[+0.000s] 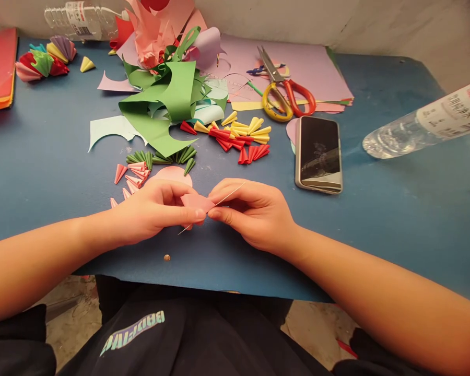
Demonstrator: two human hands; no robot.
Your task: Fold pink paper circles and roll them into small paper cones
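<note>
Between my two hands, near the table's front edge, is a small pink paper piece (198, 202) with a thin needle-like stick (232, 193) crossing it at a slant. My left hand (156, 209) pinches the paper, thumb on top. The fingertips of my right hand (254, 211) close on the paper's right corner and the stick. Just beyond my left hand lies a pink paper disc (174, 175), partly hidden by it. Small rolled pink paper cones (135, 175) and dark green paper cones (162, 158) lie beside that disc.
Red and yellow cones (238, 136) lie before a heap of green paper scraps (168, 104). Scissors (278, 89) rest on lilac sheets (313, 68). A phone (319, 154) and a water bottle (419, 122) are at right. Folded paper fans (45, 60) sit far left, near another bottle (82, 21).
</note>
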